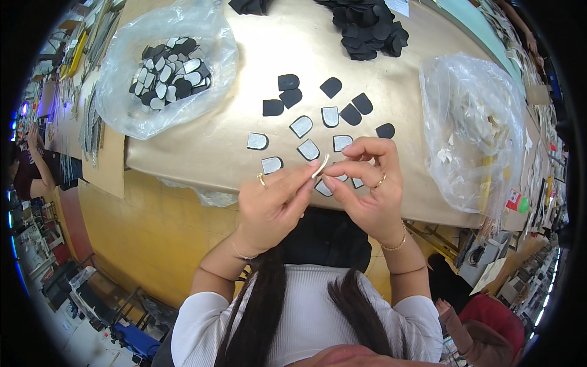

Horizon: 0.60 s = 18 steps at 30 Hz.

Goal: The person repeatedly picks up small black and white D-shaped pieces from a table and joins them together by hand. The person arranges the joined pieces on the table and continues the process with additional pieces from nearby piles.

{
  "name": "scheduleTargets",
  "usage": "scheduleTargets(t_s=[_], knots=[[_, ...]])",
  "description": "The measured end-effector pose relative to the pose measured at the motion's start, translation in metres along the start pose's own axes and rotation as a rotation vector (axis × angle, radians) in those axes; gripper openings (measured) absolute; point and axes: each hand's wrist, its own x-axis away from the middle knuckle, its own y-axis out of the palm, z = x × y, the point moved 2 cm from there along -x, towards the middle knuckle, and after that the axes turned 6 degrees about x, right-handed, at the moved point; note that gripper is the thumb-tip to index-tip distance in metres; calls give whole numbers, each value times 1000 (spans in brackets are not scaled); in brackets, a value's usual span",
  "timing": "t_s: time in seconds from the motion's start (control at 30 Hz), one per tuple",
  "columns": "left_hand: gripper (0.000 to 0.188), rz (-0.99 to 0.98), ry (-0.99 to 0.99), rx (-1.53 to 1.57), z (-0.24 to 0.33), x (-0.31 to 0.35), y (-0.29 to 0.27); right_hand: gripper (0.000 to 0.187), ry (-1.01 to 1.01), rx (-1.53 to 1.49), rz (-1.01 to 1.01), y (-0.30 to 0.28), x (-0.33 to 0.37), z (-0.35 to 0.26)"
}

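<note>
Near the table's front edge, my left hand [272, 202] pinches a thin, cream-white layered piece [321, 166] between thumb and forefinger. Close beside it, my right hand [373, 186] has thumb and forefinger drawn together; whatever is between them is too small to make out. Just beyond my hands lie several arch-shaped pieces with a grey face, one a grey piece [308, 149]. Farther back are loose black pieces of the same shape, among them a black piece [331, 87]. A few grey pieces are partly hidden under my fingers.
A clear plastic bag [110, 92] holding many grey and black pieces lies open at the left. A heap of black pieces [367, 30] is at the back. On the right, another clear bag [449, 79] holds pale scraps. Other people sit at both sides.
</note>
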Motion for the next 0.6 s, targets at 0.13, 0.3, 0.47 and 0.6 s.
scheduleTargets(t_s=[0.13,0.3,0.47,0.6], knots=[[43,91,272,-188,1,-3,7,23,27,88,11,1,5,-11],[43,72,284,-257,3,-3,8,25,-63,185,102,6,7,-15],[44,60,267,-273,4,-4,8,25,-26,188,121,7,7,-13],[42,27,230,-239,7,-7,7,21,55,138,51,4,6,-12]])
